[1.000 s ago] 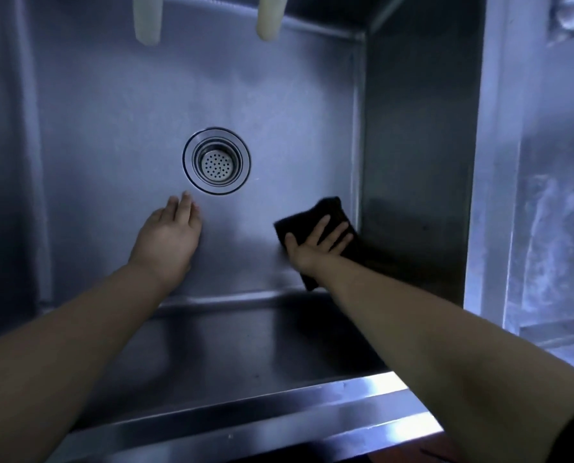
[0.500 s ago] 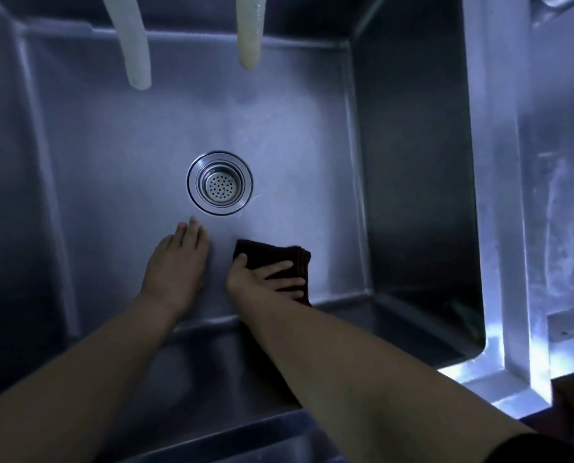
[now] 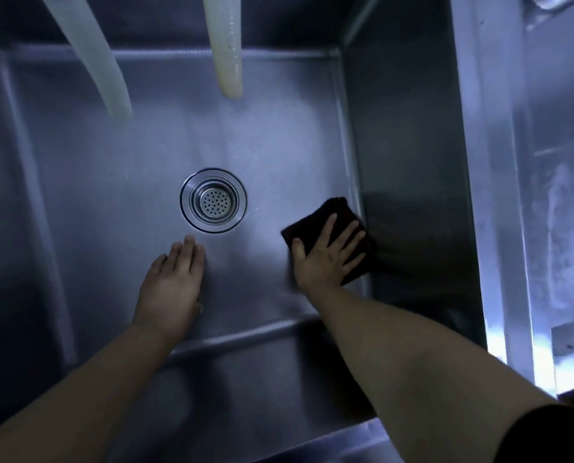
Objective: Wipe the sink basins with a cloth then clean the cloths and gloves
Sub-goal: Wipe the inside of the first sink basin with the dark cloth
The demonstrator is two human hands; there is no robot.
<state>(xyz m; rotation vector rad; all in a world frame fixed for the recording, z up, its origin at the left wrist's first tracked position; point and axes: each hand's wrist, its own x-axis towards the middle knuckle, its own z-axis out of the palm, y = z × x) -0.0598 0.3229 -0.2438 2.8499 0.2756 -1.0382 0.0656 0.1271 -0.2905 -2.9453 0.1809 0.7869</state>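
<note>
Dim room (bright light (image 3: 542,345) at right edge).

Head view: worn on the person's head, looks steeply down into the sink basin (image 3: 279,135).
Nearness: close; forearms fill the lower frame.
Centre: drain (image 3: 213,200), just beyond the left hand (image 3: 170,285).
Views: one only.

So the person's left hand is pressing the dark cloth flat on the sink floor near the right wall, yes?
Not quite: the head view shows the right hand pressing the dark cloth flat on the sink floor near the right wall. The left hand rests bare on the floor below the drain.
</note>
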